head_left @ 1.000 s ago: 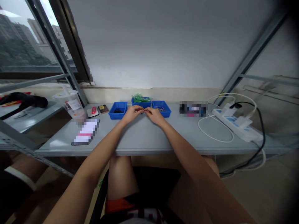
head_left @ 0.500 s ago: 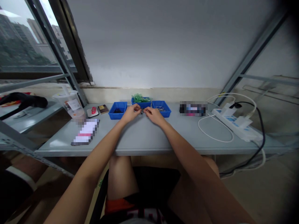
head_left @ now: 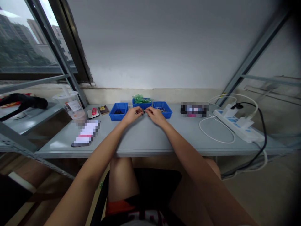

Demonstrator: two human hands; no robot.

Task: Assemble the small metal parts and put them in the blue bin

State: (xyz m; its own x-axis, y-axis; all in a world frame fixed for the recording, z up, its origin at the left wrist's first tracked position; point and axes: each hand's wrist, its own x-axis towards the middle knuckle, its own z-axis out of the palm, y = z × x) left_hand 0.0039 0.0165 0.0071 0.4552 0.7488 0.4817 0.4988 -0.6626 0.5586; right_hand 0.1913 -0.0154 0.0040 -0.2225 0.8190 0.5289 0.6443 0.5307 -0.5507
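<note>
My left hand (head_left: 133, 115) and my right hand (head_left: 154, 115) meet over the middle of the desk, fingertips pinched close together. Between them is a small dark and silvery metal part (head_left: 144, 112), too small to name, which both hands grip. Left of my hands stands a blue bin (head_left: 115, 117) with small dark pieces inside. To the right, partly behind my right hand, a second blue bin (head_left: 168, 115) holds thin silvery metal pieces. A third blue bin (head_left: 142, 105), just behind my hands, contains green plastic packets (head_left: 140, 99).
On the left of the grey desk (head_left: 141, 141) are a phone (head_left: 87, 133), a lidded plastic cup (head_left: 74, 106), a white dish (head_left: 93, 113) and a small dark box (head_left: 103, 109). At right lie a blurred-out dark object (head_left: 194, 110), a power strip (head_left: 242, 127) and looped cables.
My fingertips have shifted slightly around the small part, and the right hand has moved a touch to the right. Bins and other items stay where they were.
</note>
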